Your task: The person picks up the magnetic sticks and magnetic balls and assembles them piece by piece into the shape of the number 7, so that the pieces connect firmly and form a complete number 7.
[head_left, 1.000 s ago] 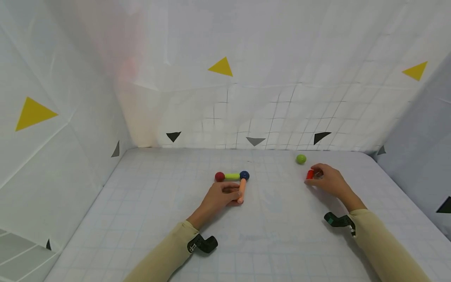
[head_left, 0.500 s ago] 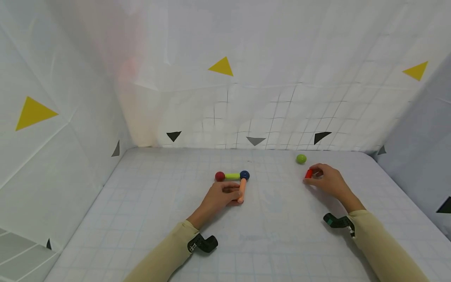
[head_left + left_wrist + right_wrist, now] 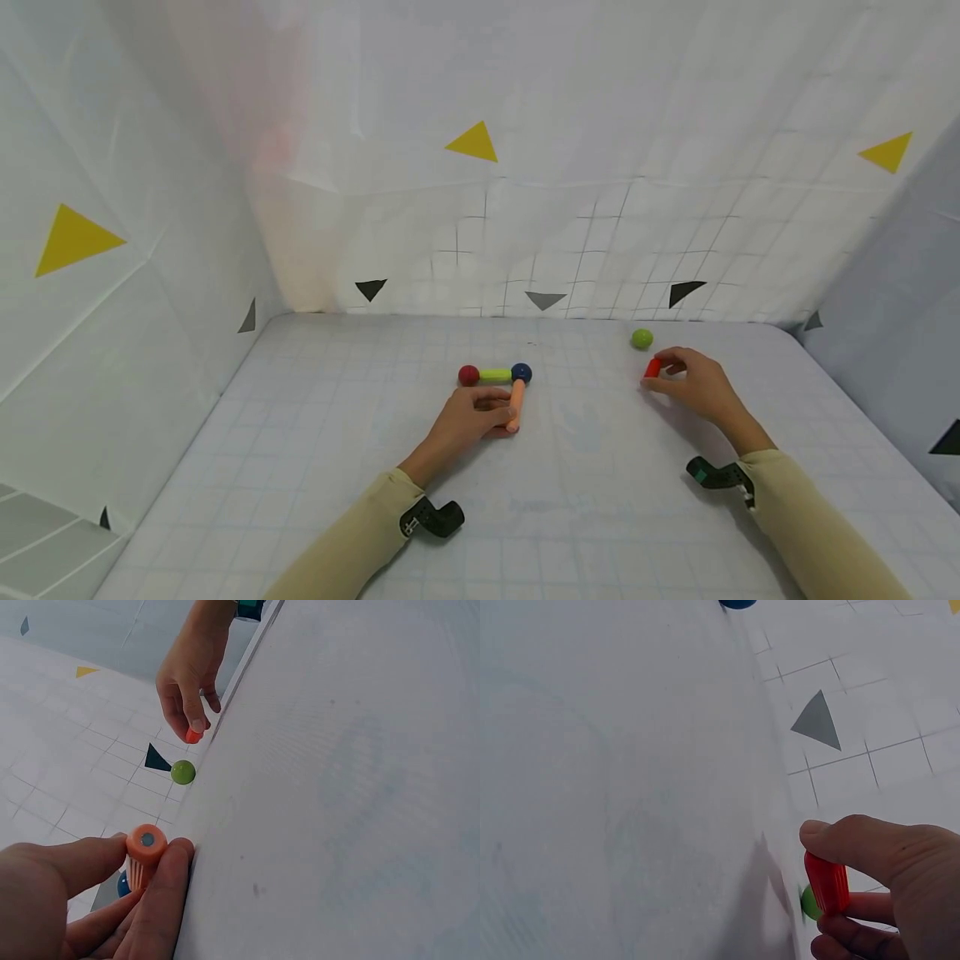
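Note:
In the head view my left hand pinches an orange magnetic rod between thumb and fingers. The rod's far end meets a blue ball, from which a yellow-green rod runs left to a dark red ball. A round metallic spot shows in the orange rod's near end in the left wrist view. Over on the right, my right hand pinches a short red rod, thumb on one end in the right wrist view. Its other end is partly hidden by fingers.
A light green ball lies on the white table just beyond the right hand. Behind stands a white sheet wall with yellow and dark triangles, and side walls rise left and right. Both wrists wear black camera mounts.
My right hand has shifted the red rod slightly left, away from beneath the green ball, and the rod tilts a bit more. The left hand and joined pieces stay put.

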Demonstrator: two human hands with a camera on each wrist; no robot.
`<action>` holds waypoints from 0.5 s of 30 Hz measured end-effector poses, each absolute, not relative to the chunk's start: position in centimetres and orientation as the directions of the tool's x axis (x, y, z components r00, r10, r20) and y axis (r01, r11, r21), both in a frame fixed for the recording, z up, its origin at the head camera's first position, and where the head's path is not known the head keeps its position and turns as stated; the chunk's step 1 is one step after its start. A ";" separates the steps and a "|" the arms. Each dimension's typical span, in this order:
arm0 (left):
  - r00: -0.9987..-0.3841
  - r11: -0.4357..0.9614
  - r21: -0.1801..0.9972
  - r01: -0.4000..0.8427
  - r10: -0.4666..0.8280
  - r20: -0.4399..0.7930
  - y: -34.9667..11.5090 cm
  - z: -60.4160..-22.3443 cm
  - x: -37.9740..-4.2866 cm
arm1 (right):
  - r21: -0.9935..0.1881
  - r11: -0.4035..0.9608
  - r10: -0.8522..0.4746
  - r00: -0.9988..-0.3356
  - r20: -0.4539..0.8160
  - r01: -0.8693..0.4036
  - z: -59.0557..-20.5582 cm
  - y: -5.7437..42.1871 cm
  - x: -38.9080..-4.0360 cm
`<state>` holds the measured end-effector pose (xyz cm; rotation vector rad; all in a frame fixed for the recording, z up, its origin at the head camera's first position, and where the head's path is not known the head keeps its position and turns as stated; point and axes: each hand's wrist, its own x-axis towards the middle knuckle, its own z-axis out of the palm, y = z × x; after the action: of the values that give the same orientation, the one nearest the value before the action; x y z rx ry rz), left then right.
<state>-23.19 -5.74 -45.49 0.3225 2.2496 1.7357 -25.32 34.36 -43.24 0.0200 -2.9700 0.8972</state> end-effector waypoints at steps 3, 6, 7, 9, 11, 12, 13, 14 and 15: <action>-0.935 0.247 0.969 0.000 0.343 -0.087 -5.7 -45.5 -23.2 | -0.558 0.830 0.002 -0.999 0.049 -0.026 -43.3 34.1 -25.2; -0.935 0.240 0.971 -0.003 0.344 -0.088 -5.8 -45.4 -23.2 | -0.563 0.826 0.004 -0.998 0.055 -0.027 -43.2 33.7 -25.0; -0.935 0.237 0.971 -0.003 0.345 -0.087 -5.8 -45.4 -23.2 | -0.562 0.826 0.005 -0.998 0.057 -0.028 -43.1 33.6 -25.0; -0.934 0.236 0.972 -0.003 0.346 -0.087 -5.8 -45.4 -23.2 | -0.567 0.823 0.002 -0.998 0.061 -0.033 -43.0 33.3 -24.8; -0.934 0.236 0.972 -0.001 0.347 -0.085 -5.8 -45.4 -23.2 | -0.571 0.820 0.003 -0.998 0.063 -0.033 -42.8 33.0 -24.7; -0.934 0.237 0.972 0.001 0.347 -0.083 -5.8 -45.4 -23.2 | -0.574 0.818 0.001 -0.998 0.064 -0.036 -42.7 32.8 -24.7; -0.934 0.239 0.971 0.005 0.347 -0.081 -5.8 -45.4 -23.2 | -0.577 0.816 0.000 -0.998 0.066 -0.038 -42.7 32.7 -24.6; -0.934 0.240 0.971 0.007 0.348 -0.079 -5.8 -45.4 -23.2 | -0.580 0.814 -0.001 -0.998 0.068 -0.041 -42.6 32.6 -24.6; -0.934 0.242 0.970 0.010 0.348 -0.077 -5.8 -45.4 -23.2 | -0.580 0.813 -0.002 -0.998 0.070 -0.042 -42.6 32.4 -24.6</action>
<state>-23.17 -5.82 -45.41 0.3329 2.2408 1.7476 -24.57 32.44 -42.57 0.0355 -2.9277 0.9394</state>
